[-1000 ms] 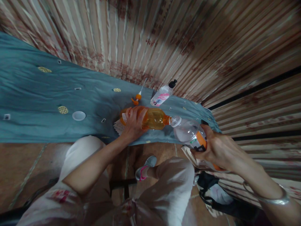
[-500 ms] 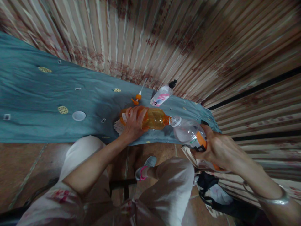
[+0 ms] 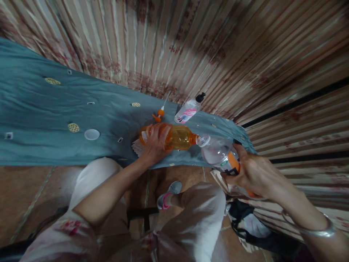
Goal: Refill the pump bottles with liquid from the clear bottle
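Note:
My left hand (image 3: 155, 142) grips an orange bottle (image 3: 178, 137) of amber liquid, lying nearly on its side over the blue cloth (image 3: 54, 109). My right hand (image 3: 252, 174) holds a larger clear bottle (image 3: 219, 154) with an orange label, tipped so its open mouth meets the orange bottle's neck. The clear bottle's lower part is hidden behind my fingers.
An orange pump top with its tube (image 3: 159, 112) and a small clear dispenser bottle with a black cap (image 3: 188, 109) lie on the cloth beyond. A white lid (image 3: 92, 134) rests to the left. A striped curtain (image 3: 218, 43) hangs behind. My knees and a shoe (image 3: 169, 194) are below.

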A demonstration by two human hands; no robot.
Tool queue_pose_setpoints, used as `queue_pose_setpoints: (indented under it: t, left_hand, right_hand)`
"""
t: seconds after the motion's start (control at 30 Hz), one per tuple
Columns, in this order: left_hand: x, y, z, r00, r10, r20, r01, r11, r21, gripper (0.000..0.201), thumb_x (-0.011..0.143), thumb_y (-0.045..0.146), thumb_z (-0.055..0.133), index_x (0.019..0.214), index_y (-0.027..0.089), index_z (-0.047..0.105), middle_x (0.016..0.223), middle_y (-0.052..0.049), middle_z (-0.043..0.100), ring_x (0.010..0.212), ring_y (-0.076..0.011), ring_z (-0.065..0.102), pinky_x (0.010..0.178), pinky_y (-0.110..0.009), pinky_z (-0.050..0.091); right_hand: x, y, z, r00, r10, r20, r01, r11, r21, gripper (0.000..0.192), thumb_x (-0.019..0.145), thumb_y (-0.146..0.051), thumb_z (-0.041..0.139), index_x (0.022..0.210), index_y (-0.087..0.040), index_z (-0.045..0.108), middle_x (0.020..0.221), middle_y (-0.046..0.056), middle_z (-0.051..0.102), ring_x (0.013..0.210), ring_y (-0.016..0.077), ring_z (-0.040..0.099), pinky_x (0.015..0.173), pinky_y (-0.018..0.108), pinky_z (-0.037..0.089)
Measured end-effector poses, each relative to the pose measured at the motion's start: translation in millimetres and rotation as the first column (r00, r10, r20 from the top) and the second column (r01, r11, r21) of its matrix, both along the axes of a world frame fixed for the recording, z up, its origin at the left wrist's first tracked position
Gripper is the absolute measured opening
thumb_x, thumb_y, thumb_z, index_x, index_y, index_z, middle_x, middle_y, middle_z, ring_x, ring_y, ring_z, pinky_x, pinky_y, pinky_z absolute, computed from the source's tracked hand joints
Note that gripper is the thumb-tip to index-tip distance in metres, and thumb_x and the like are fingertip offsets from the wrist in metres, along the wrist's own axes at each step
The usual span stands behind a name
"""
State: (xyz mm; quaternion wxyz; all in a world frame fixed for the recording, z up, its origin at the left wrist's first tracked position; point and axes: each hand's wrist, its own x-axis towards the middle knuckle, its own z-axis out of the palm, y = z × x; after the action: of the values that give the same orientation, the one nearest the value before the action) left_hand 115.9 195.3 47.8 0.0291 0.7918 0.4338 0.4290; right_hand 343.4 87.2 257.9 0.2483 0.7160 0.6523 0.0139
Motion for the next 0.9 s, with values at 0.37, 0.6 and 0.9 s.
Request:
queue_pose_setpoints:
  t: [0.37,0.6,0.9]
  left_hand:
    - [1.6,0.5,-0.3,1.000,0.016,0.009,-0.016,0.999,-0.030,0.075,0.077,0.040,0.072,0.142,0.022,0.038,0.135,-0.015,0.057,0.127,-0.0342,0.051,0.108,-0.051,0.037]
    - [1.2,0.6,-0.5,1.000,0.024,-0.006,-0.024,1.000,-0.017,0.079,0.074,0.039,0.076,0.141,0.020,0.038,0.135,-0.017,0.057,0.126,-0.0347,0.054,0.109,-0.052,0.037]
    - [1.5,0.7,-0.5,1.000,0.010,0.019,-0.009,0.999,-0.042,0.075,0.076,0.038,0.074,0.141,0.024,0.038,0.136,-0.015,0.056,0.127,-0.0342,0.053,0.109,-0.052,0.037]
  right_hand:
    - [1.2,-0.8,1.8,0.998,0.048,-0.042,-0.047,0.998,0.036,0.057,0.073,-0.045,0.065,0.120,-0.015,0.054,0.072,0.008,0.071,0.070,0.0334,0.072,0.057,0.031,0.041]
    - [0.5,-0.8,2.8,0.999,0.041,-0.027,-0.041,0.999,0.009,0.054,0.075,-0.043,0.066,0.119,-0.014,0.053,0.074,0.009,0.071,0.073,0.0339,0.073,0.057,0.030,0.041]
    - [-0.3,0.1,3.5,0.998,0.043,-0.052,-0.043,0.999,0.007,0.056,0.074,-0.043,0.066,0.120,-0.014,0.052,0.072,0.008,0.070,0.069,0.0332,0.071,0.056,0.030,0.040]
